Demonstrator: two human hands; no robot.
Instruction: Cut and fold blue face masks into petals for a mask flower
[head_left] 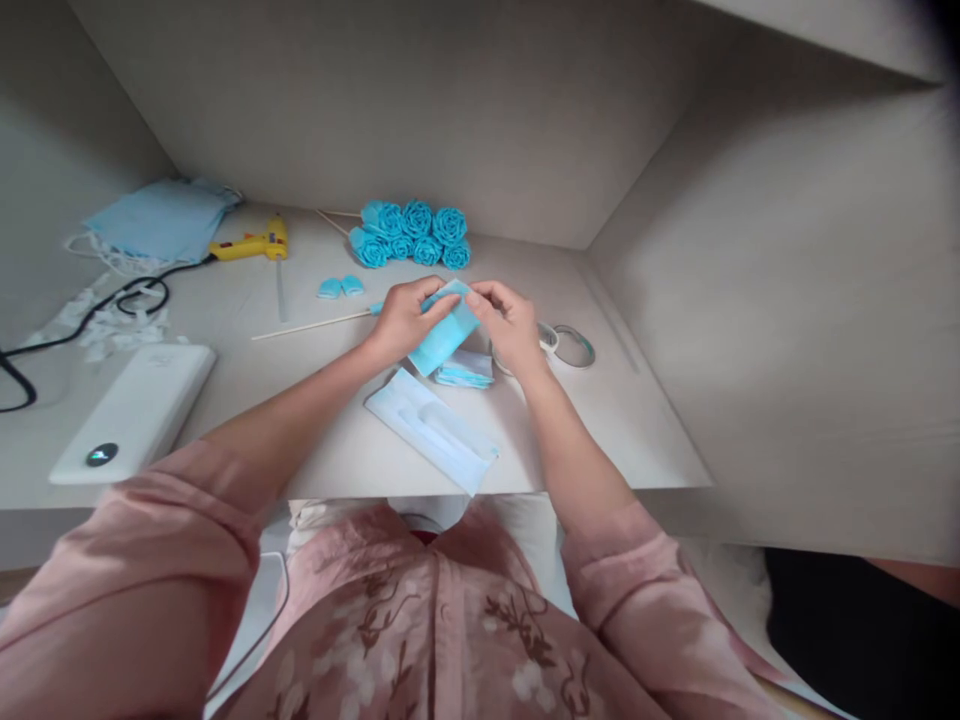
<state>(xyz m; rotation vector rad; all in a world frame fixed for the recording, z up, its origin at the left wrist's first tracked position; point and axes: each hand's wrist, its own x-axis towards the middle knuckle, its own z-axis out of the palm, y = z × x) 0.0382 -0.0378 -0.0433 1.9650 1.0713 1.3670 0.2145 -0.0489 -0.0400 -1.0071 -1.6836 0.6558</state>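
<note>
Between my two hands is a piece of light blue mask fabric [445, 342], its top edge pinched by both. My left hand [407, 318] closes on its left side, and my right hand [507, 322] grips the upper right corner between thumb and fingers. By my left hand lies a thin wooden stick [311, 325] with a bit of blue at its right end. Under the fabric sits a small stack of folded blue pieces [466, 370]. Nearer me, a pale opened mask sheet [433, 430] rests at the table's front edge.
Several blue fabric roses [415, 233] lie at the back, two small blue pieces [341, 287] before them. Leftward are a yellow glue gun [255, 243], masks [161, 222], white scraps [112, 320] and a white power bank [135, 415]. Tape rolls [574, 346] sit right; panels enclose the table.
</note>
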